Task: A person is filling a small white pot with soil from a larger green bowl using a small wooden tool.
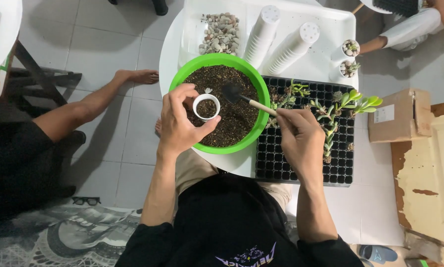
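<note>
My left hand (178,121) holds a small white pot (206,107), partly filled with dark soil, over a green bowl (251,74) of soil. In my right hand (297,132) is a small shovel (239,95) with a wooden handle; its black blade rests on the soil just right of the pot. A black seedling tray (345,170) with several green succulents (353,103) lies under my right hand, right of the bowl.
Behind the bowl, a white tray (330,59) carries a pile of pebbles (220,33), two stacks of white pots (277,42) lying down and two small potted succulents (349,58). Another person's leg (91,106) stretches at left. A cardboard box (399,116) stands at right.
</note>
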